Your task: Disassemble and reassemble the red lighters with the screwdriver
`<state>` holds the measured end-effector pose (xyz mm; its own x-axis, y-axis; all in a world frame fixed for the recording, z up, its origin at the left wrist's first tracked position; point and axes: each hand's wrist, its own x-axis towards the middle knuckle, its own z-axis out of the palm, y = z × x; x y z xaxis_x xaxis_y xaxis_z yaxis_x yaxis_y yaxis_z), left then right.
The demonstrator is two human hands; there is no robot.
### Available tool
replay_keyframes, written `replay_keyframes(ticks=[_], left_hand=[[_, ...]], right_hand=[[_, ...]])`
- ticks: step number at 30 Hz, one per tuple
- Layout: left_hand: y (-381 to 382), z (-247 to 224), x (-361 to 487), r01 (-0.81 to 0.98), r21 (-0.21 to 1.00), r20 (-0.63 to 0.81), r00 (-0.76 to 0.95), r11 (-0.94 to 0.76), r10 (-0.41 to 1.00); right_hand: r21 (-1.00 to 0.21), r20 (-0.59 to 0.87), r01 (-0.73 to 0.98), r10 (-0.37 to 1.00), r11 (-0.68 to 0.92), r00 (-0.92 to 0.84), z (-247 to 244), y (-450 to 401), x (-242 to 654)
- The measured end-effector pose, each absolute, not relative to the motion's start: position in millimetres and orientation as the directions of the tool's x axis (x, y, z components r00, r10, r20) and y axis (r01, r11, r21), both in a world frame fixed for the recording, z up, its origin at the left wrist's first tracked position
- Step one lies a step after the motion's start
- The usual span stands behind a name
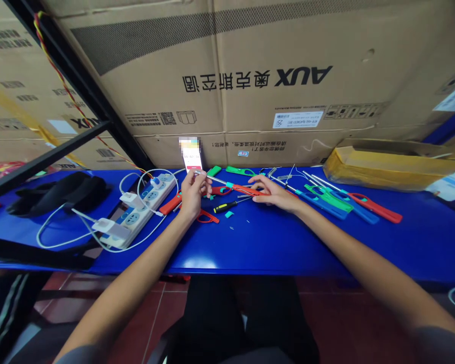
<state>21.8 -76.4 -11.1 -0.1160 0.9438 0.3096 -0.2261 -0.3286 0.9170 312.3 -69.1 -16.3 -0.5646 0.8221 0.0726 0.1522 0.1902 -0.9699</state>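
Note:
A long-nosed lighter with a red handle (247,190) and a teal trigger lies between my hands. My left hand (193,191) pinches the tip end of its metal tube, while the fingers of my right hand (275,194) close on the red handle. Below it on the table rest a black and yellow screwdriver (225,207), a small teal piece (229,214) and a red handle part (208,217). Green handle shells (240,171) lie behind. To the right of my right hand are several lighters in blue, green and red, among them a red lighter (377,206).
A white power strip (138,212) with plugs and looping cables lies at left, beside a black cloth item (60,194). A phone (192,155) leans against the large cardboard box (227,111). An open yellow-taped carton (387,169) sits at back right on the blue table (280,247).

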Motion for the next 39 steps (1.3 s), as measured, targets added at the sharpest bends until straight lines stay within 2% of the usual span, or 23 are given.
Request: replay_keyframes(ticks=[3, 6, 9, 11, 13, 17, 28, 32, 39], left_hand=[[-84, -6, 9, -0.144, 0.933, 0.327, -0.051, -0.331, 0.944], [-93, -5, -10, 0.007, 0.942, 0.335, 0.05, -0.336, 0.941], [-104, -13, -29, 0.206, 0.924, 0.304, 0.116, -0.323, 0.945], [-108, -19, -38, 0.338, 0.878, 0.323, 0.103, -0.339, 0.941], [-110, -25, -43, 0.473, 0.785, 0.41, 0.09, -0.401, 0.908], [-108, -31, -45, 0.615, 0.637, 0.502, 0.125, -0.464, 0.856], [-110, -31, -48, 0.72, 0.519, 0.466, 0.213, -0.46, 0.859], [-111, -29, -45, 0.687, 0.548, 0.521, 0.167, -0.478, 0.837], [-113, -33, -43, 0.536, 0.651, 0.584, 0.098, -0.537, 0.806]], right_hand=[[-0.889, 0.205, 0.263, 0.839, 0.375, -0.505, -18, -59, 319], [-0.743, 0.339, 0.433, 0.845, 0.509, -0.413, -20, -54, 324], [-0.584, 0.446, 0.536, 0.792, 0.61, -0.416, -23, -53, 327], [-0.478, 0.487, 0.57, 0.742, 0.668, -0.461, -26, -53, 328], [-0.399, 0.487, 0.596, 0.712, 0.697, -0.506, -28, -52, 328], [-0.347, 0.484, 0.609, 0.693, 0.713, -0.534, -32, -50, 329], [-0.358, 0.499, 0.599, 0.689, 0.716, -0.525, -37, -48, 329], [-0.333, 0.494, 0.602, 0.678, 0.726, -0.544, -37, -49, 327], [-0.209, 0.483, 0.615, 0.627, 0.76, -0.611, -31, -54, 325]])
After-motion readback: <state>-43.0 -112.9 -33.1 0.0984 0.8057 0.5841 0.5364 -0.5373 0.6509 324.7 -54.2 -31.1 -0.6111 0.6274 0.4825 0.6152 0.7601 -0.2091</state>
